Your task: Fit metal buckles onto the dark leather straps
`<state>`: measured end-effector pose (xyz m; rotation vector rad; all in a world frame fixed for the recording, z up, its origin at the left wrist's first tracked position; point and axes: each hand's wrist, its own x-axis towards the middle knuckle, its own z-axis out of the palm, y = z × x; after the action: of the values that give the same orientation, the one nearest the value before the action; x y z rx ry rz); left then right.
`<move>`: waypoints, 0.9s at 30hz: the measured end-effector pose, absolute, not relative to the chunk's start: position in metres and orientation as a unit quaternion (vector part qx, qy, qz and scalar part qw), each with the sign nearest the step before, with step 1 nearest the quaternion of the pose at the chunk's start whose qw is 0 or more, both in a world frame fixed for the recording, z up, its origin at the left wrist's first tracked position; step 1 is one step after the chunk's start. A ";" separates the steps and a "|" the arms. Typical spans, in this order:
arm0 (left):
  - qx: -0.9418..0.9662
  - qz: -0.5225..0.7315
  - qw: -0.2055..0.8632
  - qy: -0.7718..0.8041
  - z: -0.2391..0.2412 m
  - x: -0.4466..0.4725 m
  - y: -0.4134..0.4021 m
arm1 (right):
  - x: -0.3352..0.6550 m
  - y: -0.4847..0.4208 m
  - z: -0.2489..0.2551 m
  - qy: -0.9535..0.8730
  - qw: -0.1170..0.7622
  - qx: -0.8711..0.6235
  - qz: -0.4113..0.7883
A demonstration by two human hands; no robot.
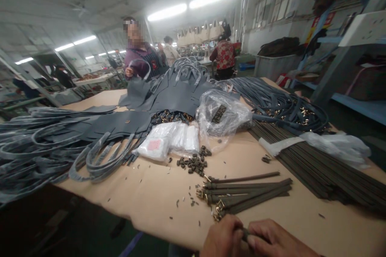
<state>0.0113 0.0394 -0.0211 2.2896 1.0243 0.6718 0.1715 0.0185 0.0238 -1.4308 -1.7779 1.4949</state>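
At the bottom edge, my left hand [223, 236] and my right hand [276, 237] are close together, fingers closed on a dark olive strap [246, 233]. Only a short piece of it shows between the fingers; the rest is hidden by my hands and the frame edge. Just beyond them lies a small stack of olive straps with brass buckles [247, 194], buckle ends to the left. Behind that stack sits a heap of small dark loops [193, 164], with tiny dark scraps scattered nearby on the brown-covered table [144, 204].
Long olive strips [319, 168] lie at the right beside blue-grey straps with clasps [289, 108]. White packets [169, 140] and a clear plastic bag [223, 114] stand mid-table. Grey bag panels with wrapped handles [102, 128] cover the left. Across the table, a person [140, 58] holds a handle.
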 end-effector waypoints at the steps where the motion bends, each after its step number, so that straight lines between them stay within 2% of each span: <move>1: 0.825 0.254 0.326 0.387 -0.011 0.008 0.039 | 0.173 0.018 0.026 -0.646 0.200 -0.509 0.532; 6: 0.677 0.194 0.598 0.382 0.013 -0.004 0.042 | 0.176 0.015 0.028 -0.701 0.168 -0.520 0.459; 9: 0.617 0.190 0.668 0.371 0.010 -0.005 0.043 | 0.176 0.011 0.027 -0.718 0.159 -0.520 0.434; 20: 0.600 0.192 0.659 0.410 0.006 0.005 0.036 | 0.183 0.006 0.027 -0.749 0.146 -0.499 0.411; 24: 0.637 0.183 0.633 0.399 0.011 0.006 0.035 | 0.183 0.006 0.032 -0.729 0.143 -0.497 0.449; 27: 0.693 0.175 0.585 0.384 0.014 0.008 0.035 | 0.184 0.006 0.032 -0.678 0.127 -0.497 0.527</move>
<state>0.0079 0.0345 0.0137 1.6161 0.8969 0.4077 0.1841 0.0055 0.0320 -1.4460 -1.9724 1.5335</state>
